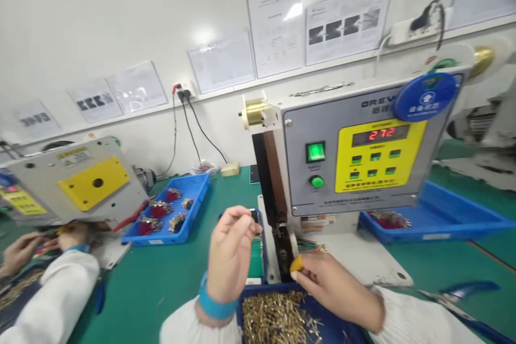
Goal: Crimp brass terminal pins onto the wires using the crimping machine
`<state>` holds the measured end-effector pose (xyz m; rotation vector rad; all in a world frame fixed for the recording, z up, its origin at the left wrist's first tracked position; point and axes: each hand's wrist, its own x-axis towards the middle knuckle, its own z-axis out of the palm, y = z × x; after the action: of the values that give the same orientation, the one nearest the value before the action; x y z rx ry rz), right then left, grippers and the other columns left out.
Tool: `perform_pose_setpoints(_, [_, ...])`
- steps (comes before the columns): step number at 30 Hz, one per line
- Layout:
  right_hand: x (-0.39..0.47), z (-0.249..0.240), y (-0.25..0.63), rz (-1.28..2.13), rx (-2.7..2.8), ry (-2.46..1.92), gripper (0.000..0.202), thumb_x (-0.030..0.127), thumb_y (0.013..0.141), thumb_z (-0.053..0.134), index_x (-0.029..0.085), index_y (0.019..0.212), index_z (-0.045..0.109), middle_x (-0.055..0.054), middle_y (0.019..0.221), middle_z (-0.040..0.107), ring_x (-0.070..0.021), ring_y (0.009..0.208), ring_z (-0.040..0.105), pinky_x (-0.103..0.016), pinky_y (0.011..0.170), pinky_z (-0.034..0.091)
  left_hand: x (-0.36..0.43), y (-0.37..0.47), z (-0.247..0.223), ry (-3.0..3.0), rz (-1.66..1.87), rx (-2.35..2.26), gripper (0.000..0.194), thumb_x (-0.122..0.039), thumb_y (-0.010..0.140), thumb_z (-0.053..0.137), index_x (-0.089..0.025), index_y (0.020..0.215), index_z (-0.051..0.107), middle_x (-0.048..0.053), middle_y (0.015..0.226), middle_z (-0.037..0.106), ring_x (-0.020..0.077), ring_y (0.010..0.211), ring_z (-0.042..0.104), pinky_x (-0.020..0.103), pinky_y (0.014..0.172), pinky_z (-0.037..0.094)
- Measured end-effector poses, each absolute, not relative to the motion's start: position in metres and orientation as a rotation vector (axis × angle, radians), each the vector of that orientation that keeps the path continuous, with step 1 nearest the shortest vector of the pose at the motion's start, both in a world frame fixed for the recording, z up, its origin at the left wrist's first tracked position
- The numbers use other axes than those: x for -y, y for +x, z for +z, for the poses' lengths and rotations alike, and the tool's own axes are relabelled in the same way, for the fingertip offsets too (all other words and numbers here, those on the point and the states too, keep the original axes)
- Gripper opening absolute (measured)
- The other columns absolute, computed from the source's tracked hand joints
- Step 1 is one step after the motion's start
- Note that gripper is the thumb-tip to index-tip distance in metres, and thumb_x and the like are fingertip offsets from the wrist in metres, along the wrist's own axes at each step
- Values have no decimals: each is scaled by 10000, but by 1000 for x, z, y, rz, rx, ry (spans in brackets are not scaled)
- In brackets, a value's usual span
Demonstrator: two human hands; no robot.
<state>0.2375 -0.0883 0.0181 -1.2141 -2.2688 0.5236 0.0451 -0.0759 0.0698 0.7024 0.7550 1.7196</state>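
Observation:
My left hand (pixel 230 255), with a blue band (pixel 217 306) at the wrist, is raised left of the machine's crimping head (pixel 283 250). Its thumb and fingertips are pinched together; anything between them is too small to make out. Right of that head, my right hand (pixel 336 287) has its fingers curled in, a yellow finger cot (pixel 296 264) on one fingertip. What it grips is hidden. Thin wires (pixel 318 247) show just behind these fingers. Below both hands lies a dark blue tray (pixel 346 328) holding a heap of small brass-coloured metal pins (pixel 274 314).
The grey machine panel (pixel 310 118) shows a red 272. A blue tray (pixel 463 231) stands right, another (pixel 197 199) left with bundled parts. Blue-handled pliers (pixel 463 290) lie at right. A co-worker's hands (pixel 74 236) work at the left machine (pixel 76 188).

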Motion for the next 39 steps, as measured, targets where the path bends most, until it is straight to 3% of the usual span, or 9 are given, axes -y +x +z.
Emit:
perform_pose_setpoints(3, [89, 19, 237, 514, 2292, -1254, 243, 210, 907, 498, 203, 675, 570, -16, 660, 626, -169, 590, 571, -289, 591, 398, 66, 44, 58, 660, 1622, -756, 302, -158, 637, 823, -166, 884, 651, 17, 845, 602, 125, 757, 595, 277, 734, 517])
perform_pose_setpoints(7, [88, 19, 237, 555, 2294, -1247, 214, 191, 905, 492, 202, 724, 605, -28, 688, 642, -182, 636, 594, -291, 602, 408, 62, 52, 38, 506, 1540, -768, 453, -44, 502, 838, -162, 896, 645, 19, 902, 598, 115, 855, 590, 236, 821, 480])
perform_pose_setpoints(23, [94, 21, 233, 575, 2373, -1266, 235, 201, 904, 467, 180, 678, 529, -27, 645, 599, -174, 587, 545, -275, 546, 354, 66, 52, 34, 639, 1516, -860, 428, -127, 471, 824, -179, 860, 652, 15, 950, 586, 153, 939, 554, 256, 843, 428])
perform_pose_setpoints(34, [93, 17, 234, 598, 2365, -1249, 227, 209, 912, 449, 174, 707, 541, -40, 694, 618, -187, 646, 565, -292, 599, 379, 67, 52, 35, 635, 1523, -915, 381, -114, 480, 771, -158, 829, 623, -20, 818, 553, 75, 690, 494, 204, 646, 403])
perform_pose_setpoints(39, [92, 17, 234, 591, 2361, -1259, 243, 219, 916, 445, 182, 685, 513, -36, 687, 612, -180, 634, 556, -290, 594, 371, 65, 50, 32, 644, 1525, -905, 338, -107, 504, 773, -156, 798, 615, -25, 755, 556, 79, 658, 509, 215, 647, 408])
